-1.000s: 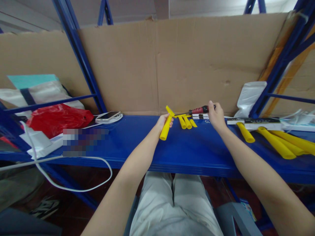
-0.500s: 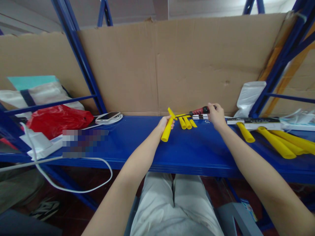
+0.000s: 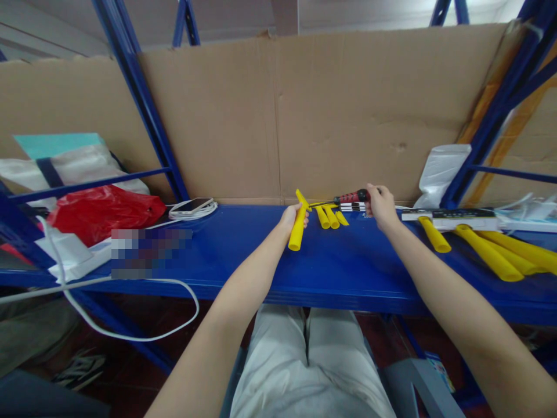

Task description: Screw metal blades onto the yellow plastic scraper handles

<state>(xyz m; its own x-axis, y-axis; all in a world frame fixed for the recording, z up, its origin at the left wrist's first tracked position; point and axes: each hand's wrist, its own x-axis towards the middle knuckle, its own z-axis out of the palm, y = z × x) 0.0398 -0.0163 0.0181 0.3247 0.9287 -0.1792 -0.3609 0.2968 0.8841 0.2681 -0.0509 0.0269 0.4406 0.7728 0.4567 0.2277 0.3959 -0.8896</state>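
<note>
My left hand is closed around a yellow part with a tube-shaped body, held above the blue table. In my right hand is the end of a screwdriver with a red and black handle. Its shaft points left and its tip meets the upper part of the yellow piece. Whether the tip is inside it I cannot tell. Just right of my left hand, several smaller yellow pieces lie on the table.
More yellow tubes lie at the right beside a black and white box. A phone on a coiled white cable and a red bag are at the left. Cardboard stands behind the blue table.
The lower end of the yellow part has swung slightly right. The screwdriver and my right hand have shifted only a little.
</note>
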